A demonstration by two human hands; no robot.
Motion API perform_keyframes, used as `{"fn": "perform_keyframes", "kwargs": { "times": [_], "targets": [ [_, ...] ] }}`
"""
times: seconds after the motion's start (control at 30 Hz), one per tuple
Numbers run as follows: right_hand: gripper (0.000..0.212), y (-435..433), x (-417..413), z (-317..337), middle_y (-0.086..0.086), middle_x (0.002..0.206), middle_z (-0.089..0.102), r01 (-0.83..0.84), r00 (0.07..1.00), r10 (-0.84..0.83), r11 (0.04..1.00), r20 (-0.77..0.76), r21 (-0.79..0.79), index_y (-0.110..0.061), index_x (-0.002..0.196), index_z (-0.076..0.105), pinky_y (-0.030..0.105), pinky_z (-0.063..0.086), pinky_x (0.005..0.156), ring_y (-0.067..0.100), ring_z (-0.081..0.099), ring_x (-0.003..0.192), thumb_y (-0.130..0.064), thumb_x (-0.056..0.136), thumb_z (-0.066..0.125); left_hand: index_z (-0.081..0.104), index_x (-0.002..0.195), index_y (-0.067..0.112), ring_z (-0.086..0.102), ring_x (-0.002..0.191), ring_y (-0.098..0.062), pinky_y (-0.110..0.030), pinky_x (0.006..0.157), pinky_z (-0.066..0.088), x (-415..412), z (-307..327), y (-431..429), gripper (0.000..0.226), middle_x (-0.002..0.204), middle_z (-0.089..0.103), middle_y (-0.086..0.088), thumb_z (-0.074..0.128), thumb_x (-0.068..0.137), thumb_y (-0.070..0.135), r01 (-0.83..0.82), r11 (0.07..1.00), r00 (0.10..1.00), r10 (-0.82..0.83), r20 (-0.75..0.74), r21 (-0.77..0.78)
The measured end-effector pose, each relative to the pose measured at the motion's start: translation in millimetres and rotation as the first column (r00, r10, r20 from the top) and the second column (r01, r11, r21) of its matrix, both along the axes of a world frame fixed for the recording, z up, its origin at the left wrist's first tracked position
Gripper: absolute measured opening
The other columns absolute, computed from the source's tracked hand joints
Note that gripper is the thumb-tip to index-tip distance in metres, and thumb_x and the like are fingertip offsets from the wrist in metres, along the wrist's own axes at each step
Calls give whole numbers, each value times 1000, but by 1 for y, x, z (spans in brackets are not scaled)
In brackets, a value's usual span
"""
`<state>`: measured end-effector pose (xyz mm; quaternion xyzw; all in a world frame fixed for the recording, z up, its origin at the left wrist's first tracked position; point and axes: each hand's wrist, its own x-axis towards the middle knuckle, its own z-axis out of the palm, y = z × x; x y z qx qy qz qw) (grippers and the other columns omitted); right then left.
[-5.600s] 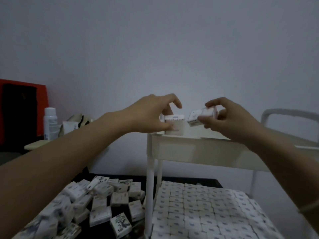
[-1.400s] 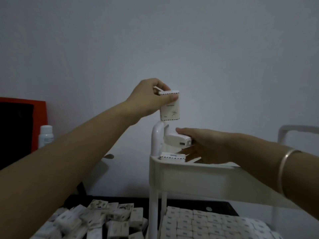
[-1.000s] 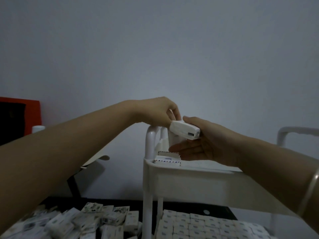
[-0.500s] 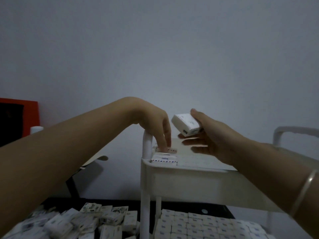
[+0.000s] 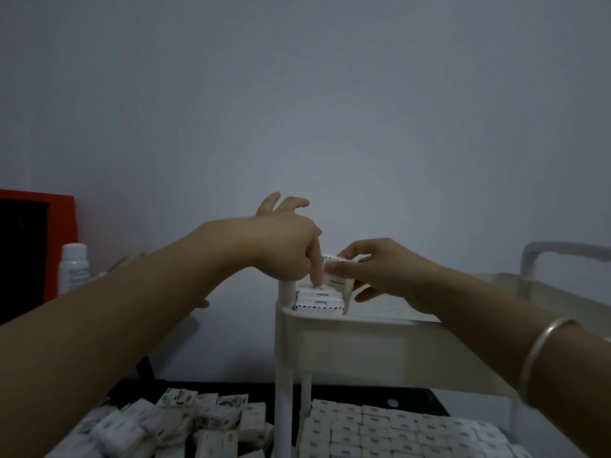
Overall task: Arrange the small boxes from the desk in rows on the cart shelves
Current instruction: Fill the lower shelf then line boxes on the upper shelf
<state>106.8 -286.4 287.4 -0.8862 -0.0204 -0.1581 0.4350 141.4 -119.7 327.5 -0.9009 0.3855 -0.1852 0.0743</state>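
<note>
- I read this as the placing step on the cart's top shelf (image 5: 363, 328). A short row of boxes (image 5: 319, 304) sits in the near left corner against the post, and another one is about to join it.
- My left hand (image 5: 284, 239) has its index finger (image 5: 315, 276) pointed straight down, pressing on the rearmost seated box. The other fingers are lifted and spread.
- My right hand (image 5: 383, 269) pinches the small box (image 5: 337, 279), thumb across the near face and fingers curled behind. The box is in the air just behind and right of the row, above the shelf floor.
- The held box stands on end, its long axis roughly upright and a broad face turned toward me. The seated ones lie with their long axes running left to right.
- Next, I judge, the box needs lowering flush beside the row while the left finger steadies its neighbours.
- The lower shelf (image 5: 396, 431) is already packed, and loose boxes (image 5: 185, 421) wait on the desk.
</note>
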Motion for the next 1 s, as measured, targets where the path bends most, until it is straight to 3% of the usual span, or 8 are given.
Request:
{"fn": "perform_keyframes", "kwargs": {
  "times": [0.2, 0.37, 0.5, 0.57, 0.67, 0.77, 0.9, 1.0],
  "targets": [
    [35, 13, -3, 1, 1, 93, 67, -100, 972, 101, 995, -212, 16, -12, 118, 61, 30, 55, 80, 12, 63, 80, -34, 104, 38, 67, 100, 39, 23, 140, -13, -41, 117, 18, 3, -19, 22, 22, 142, 48, 13, 51, 96, 25, 187, 871, 981, -144, 128, -454],
    [37, 16, -8, -1, -5, 103, 65, -82, 957, 41, 988, -287, -133, -24, 123, 60, 27, 45, 82, 11, 59, 86, -38, 105, 30, 64, 111, 26, 46, 117, 0, -23, 102, 35, 10, -57, 46, 20, 125, 55, 15, 47, 99, 29, 306, 496, 943, -276, 187, -812],
    [40, 19, -10, -5, -9, 100, 60, -32, 972, -17, 978, -232, -207, -25, 129, 53, 25, 43, 77, 5, 57, 81, -41, 105, 25, 63, 113, 21, 53, 107, 4, -29, 85, 50, 28, -112, 73, 21, 118, 57, 12, 47, 99, 19, 290, 328, 944, -251, 213, -899],
    [41, 20, -10, -4, -3, 114, 58, -10, 985, -33, 968, -168, -252, -22, 133, 48, 26, 49, 74, 8, 59, 88, -41, 105, 25, 61, 107, 23, 57, 103, -7, -31, 88, 49, 47, -154, 89, 23, 113, 59, 5, 47, 95, 11, 197, 381, 975, -173, 139, -903],
    [43, 19, -14, -2, 4, 130, 56, 112, 994, -96, 897, 59, -428, -19, 134, 48, 42, 50, 93, 22, 58, 107, -43, 102, 30, 58, 100, 28, 57, 99, -15, -22, 79, 44, 67, -220, 116, 30, 115, 60, -2, 44, 95, 2, -154, 553, 980, -18, -196, -819],
    [36, 35, -35, -7, -10, 120, 56, 181, 946, -17, 856, 324, -484, -24, 130, 53, 31, 42, 90, 12, 54, 105, -40, 101, 37, 61, 107, 27, 59, 93, -17, -27, 76, 48, 72, -275, 138, 31, 123, 60, -2, 39, 98, 7, -398, 680, 903, 172, -394, -615],
    [25, 77, -69, -28, -12, 110, 56, 193, 778, 162, 858, 607, -477, -26, 122, 57, 23, 41, 83, 5, 51, 97, -29, 99, 46, 60, 126, 21, 53, 115, -20, -29, 93, 45, 73, -325, 148, 37, 132, 53, 0, 45, 94, 11, -370, 850, 893, 214, -396, -375],
    [22, 107, -80, -54, -12, 104, 58, 120, 708, 300, 841, 640, -527, -24, 113, 61, 23, 44, 80, 5, 51, 95, -22, 94, 49, 71, 110, 15, 59, 110, -32, -37, 91, 51, 72, -355, 154, 35, 122, 62, -8, 64, 76, 14, -303, 933, 928, 243, -284, -193]
  ]
}}
